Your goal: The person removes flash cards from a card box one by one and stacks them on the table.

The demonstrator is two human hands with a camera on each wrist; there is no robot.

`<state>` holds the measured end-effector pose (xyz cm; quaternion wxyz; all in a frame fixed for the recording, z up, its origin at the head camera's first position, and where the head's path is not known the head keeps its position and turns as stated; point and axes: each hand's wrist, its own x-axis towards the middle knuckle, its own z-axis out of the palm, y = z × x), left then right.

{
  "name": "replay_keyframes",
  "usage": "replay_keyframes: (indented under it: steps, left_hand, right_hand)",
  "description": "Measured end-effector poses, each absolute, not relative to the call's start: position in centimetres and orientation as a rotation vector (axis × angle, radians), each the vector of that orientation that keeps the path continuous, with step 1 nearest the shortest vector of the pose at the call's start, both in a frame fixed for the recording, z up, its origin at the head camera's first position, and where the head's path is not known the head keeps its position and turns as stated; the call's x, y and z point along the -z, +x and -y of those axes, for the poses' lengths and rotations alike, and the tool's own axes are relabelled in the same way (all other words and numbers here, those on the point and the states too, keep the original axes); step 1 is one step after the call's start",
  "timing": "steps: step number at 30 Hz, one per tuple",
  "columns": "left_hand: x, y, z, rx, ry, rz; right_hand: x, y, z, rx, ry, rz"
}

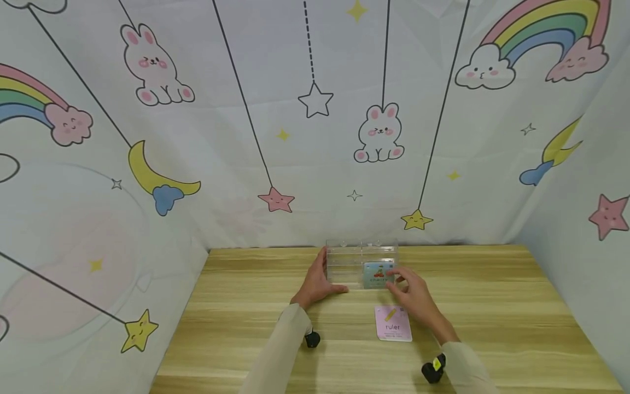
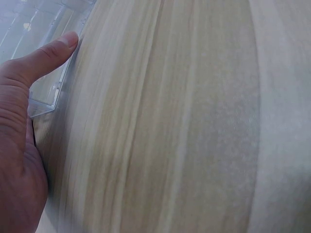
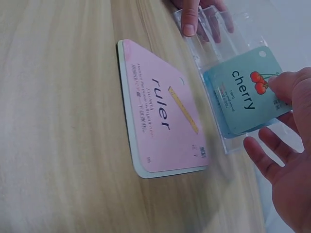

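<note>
A clear plastic divided box (image 1: pixel 344 274) lies at the back of the table. My left hand (image 1: pixel 315 282) grips its left end, the thumb (image 2: pixel 60 46) along the front edge and the other fingers round the side. Over the box's right front compartment, my right hand (image 1: pixel 413 293) pinches a teal cherry flashcard (image 3: pixel 250 90) by its right edge, thumb on the printed face. More blue-edged cards show under it in the right wrist view. Closer to me lies a small stack of flashcards, topped by a pink ruler card (image 3: pixel 163 114).
The wooden table (image 1: pixel 236 317) meets a white fabric backdrop (image 1: pixel 315 219) printed with rabbits, stars and rainbows, close behind the box. Fabric walls also stand at left and right. A black wrist camera (image 1: pixel 312 339) sits by the left cuff, another (image 1: pixel 433 371) by the right.
</note>
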<state>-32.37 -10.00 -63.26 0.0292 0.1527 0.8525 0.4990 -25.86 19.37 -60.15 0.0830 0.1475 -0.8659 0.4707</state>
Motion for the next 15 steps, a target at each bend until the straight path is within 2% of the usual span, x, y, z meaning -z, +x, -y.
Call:
replay_keyframes:
  steps: [15]
  left_hand:
    - [63.8, -32.7, 10.1, -1.531, 0.468, -2.62]
  right_hand:
    - [58.9, -25.9, -19.7, -1.373, 0.413, 2.557]
